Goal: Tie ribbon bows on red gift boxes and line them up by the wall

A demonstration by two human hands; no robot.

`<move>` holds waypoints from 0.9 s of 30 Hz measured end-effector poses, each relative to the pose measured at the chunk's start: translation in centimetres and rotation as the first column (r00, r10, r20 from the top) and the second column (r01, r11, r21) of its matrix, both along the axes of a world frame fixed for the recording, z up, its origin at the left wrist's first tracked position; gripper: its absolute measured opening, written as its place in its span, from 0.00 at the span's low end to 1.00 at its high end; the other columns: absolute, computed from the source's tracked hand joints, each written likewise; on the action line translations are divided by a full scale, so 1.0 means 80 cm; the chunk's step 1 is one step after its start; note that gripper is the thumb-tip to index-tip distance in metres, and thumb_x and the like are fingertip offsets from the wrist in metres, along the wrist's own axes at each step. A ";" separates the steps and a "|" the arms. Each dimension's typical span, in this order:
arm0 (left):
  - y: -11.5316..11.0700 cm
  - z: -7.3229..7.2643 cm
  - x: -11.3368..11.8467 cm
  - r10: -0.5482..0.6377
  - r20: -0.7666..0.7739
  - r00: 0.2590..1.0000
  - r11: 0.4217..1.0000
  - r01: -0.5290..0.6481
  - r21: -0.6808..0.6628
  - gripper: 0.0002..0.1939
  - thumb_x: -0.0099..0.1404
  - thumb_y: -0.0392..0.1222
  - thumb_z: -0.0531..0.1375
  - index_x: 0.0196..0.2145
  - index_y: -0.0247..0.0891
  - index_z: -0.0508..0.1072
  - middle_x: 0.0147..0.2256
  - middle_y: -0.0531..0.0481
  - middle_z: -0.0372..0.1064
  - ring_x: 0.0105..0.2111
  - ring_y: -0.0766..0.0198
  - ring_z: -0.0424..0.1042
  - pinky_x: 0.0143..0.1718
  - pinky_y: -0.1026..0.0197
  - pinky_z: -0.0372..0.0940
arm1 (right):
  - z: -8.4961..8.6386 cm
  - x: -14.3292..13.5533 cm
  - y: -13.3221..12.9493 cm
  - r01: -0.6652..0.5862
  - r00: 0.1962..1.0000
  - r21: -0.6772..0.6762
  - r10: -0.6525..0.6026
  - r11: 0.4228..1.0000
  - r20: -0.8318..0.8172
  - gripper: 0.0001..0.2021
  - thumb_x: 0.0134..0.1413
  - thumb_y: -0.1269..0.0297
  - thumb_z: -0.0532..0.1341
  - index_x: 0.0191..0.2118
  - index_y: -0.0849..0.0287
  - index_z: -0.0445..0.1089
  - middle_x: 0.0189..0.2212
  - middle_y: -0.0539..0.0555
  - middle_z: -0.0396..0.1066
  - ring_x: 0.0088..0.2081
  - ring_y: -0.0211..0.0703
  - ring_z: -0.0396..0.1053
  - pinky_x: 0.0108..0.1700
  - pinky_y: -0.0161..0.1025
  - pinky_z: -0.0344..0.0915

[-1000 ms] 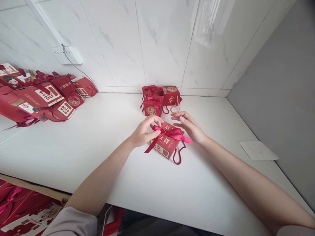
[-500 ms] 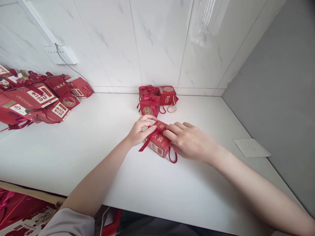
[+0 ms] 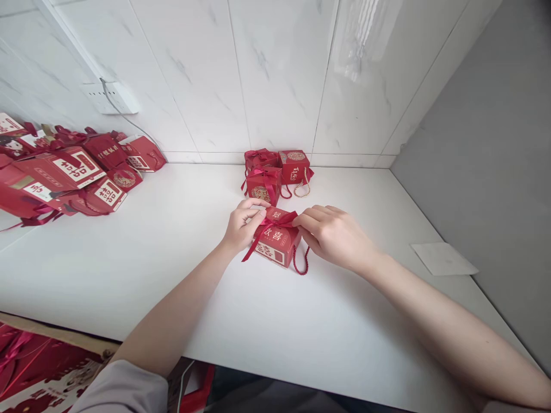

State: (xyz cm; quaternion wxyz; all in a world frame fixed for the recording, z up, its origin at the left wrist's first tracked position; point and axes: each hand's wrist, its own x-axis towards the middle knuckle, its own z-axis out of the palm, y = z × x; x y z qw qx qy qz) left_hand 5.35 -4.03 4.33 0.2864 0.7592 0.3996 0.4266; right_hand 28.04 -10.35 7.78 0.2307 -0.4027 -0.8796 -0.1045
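White worktop (image 3: 344, 321) against a marbled tile wall (image 3: 279, 74), grey panel (image 3: 477, 149) closing off the right of the frame.

Red printed box (image 3: 279, 240): centre of frame, flat on the worktop, label side toward the wearer, turned slightly. Long axis hard to call; looks to run away from the wearer toward the wall. Red ribbon (image 3: 279, 222) crosses its top roughly left to right, tied in a bow, one tail hanging over the left side. Dark red cord handle (image 3: 302, 273) loops off the right side onto the worktop.

Key relation: box sits between the two hands, so ribbon line runs from one set of fingers to the other. Neither hand clearly nearer; both at the box.

Right hand (image 3: 338, 238): comes in from the right, thumb and index pinched on the ribbon at the bow's right end.

Left hand (image 3: 241, 228): at the box's upper-left, fingers curled, index along the far edge, thumb by the ribbon. Touching the box, I'd judge; can't tell if it pinches ribbon too.

Just behind: front red box (image 3: 262, 186), two more close behind it near the wall. Upper left: pile of red boxes (image 3: 64, 169), socket (image 3: 109, 98) above. Right: white paper (image 3: 443, 259). Lower left corner: red printed packaging (image 3: 47, 373).
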 end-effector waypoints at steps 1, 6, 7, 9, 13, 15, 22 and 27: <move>0.000 0.001 0.001 0.007 -0.024 1.000 1.000 -0.007 0.019 0.19 0.67 0.46 0.54 0.21 0.38 0.73 0.47 0.46 0.71 0.50 0.56 0.68 0.56 0.52 0.61 | 0.000 0.000 0.001 0.003 0.999 -0.031 -0.004 1.000 -0.038 0.09 0.60 0.75 0.53 0.36 0.59 0.69 0.29 0.54 0.72 0.30 0.44 0.65 0.33 0.40 0.55; -0.001 0.005 0.002 0.049 -0.098 0.994 0.994 -0.039 0.104 0.21 0.66 0.44 0.56 0.16 0.38 0.68 0.47 0.47 0.72 0.50 0.57 0.68 0.55 0.51 0.60 | -0.002 -0.002 0.002 0.022 0.973 -0.239 -0.076 0.971 -0.220 0.06 0.52 0.74 0.56 0.33 0.57 0.69 0.28 0.52 0.72 0.27 0.41 0.66 0.32 0.38 0.59; -0.002 0.006 0.002 0.052 -0.108 0.993 0.993 -0.040 0.113 0.21 0.66 0.43 0.56 0.16 0.38 0.67 0.47 0.47 0.72 0.50 0.57 0.68 0.55 0.51 0.60 | -0.002 -0.002 0.002 0.026 0.962 -0.302 -0.107 0.953 -0.253 0.06 0.51 0.73 0.57 0.32 0.57 0.68 0.28 0.51 0.72 0.26 0.40 0.65 0.31 0.38 0.59; -0.002 0.008 0.002 0.053 -0.130 0.990 0.992 -0.036 0.124 0.21 0.65 0.42 0.56 0.15 0.38 0.66 0.47 0.48 0.73 0.50 0.56 0.67 0.55 0.50 0.59 | -0.002 0.000 0.006 0.012 0.933 -0.424 -0.162 0.905 -0.321 0.05 0.48 0.72 0.57 0.30 0.56 0.68 0.26 0.49 0.71 0.25 0.39 0.65 0.29 0.37 0.59; -0.004 0.011 0.003 0.048 -0.159 0.986 0.993 -0.031 0.112 0.22 0.64 0.39 0.55 0.13 0.38 0.64 0.47 0.50 0.74 0.51 0.55 0.66 0.56 0.48 0.59 | -0.003 0.009 0.018 -0.104 0.861 -0.632 -0.249 0.768 -0.444 0.04 0.46 0.70 0.58 0.27 0.55 0.68 0.21 0.46 0.69 0.23 0.37 0.63 0.28 0.36 0.61; -0.004 0.013 0.003 0.046 -0.151 0.987 0.996 -0.034 0.080 0.23 0.64 0.39 0.54 0.12 0.38 0.62 0.47 0.51 0.74 0.51 0.55 0.66 0.56 0.48 0.58 | -0.003 0.012 0.023 -0.158 0.827 -0.701 -0.294 0.695 -0.479 0.03 0.46 0.69 0.58 0.26 0.55 0.69 0.21 0.46 0.69 0.23 0.38 0.64 0.27 0.36 0.62; -0.004 0.015 -0.004 -0.073 -0.033 0.997 0.997 0.072 -0.033 0.26 0.66 0.40 0.54 0.10 0.38 0.58 0.49 0.51 0.74 0.51 0.55 0.67 0.56 0.51 0.60 | -0.002 0.015 0.021 -0.399 0.741 -0.635 -0.175 0.662 -0.648 0.03 0.52 0.69 0.59 0.32 0.57 0.70 0.26 0.49 0.72 0.27 0.39 0.67 0.30 0.36 0.64; 0.000 0.007 -0.007 -0.102 -0.008 0.995 0.995 0.102 -0.015 0.22 0.67 0.44 0.55 0.17 0.38 0.72 0.47 0.47 0.74 0.52 0.56 0.67 0.56 0.52 0.61 | 0.007 0.025 0.021 -0.401 0.791 -0.421 0.076 0.813 -0.607 0.03 0.57 0.68 0.60 0.37 0.57 0.71 0.35 0.53 0.73 0.35 0.41 0.69 0.40 0.39 0.67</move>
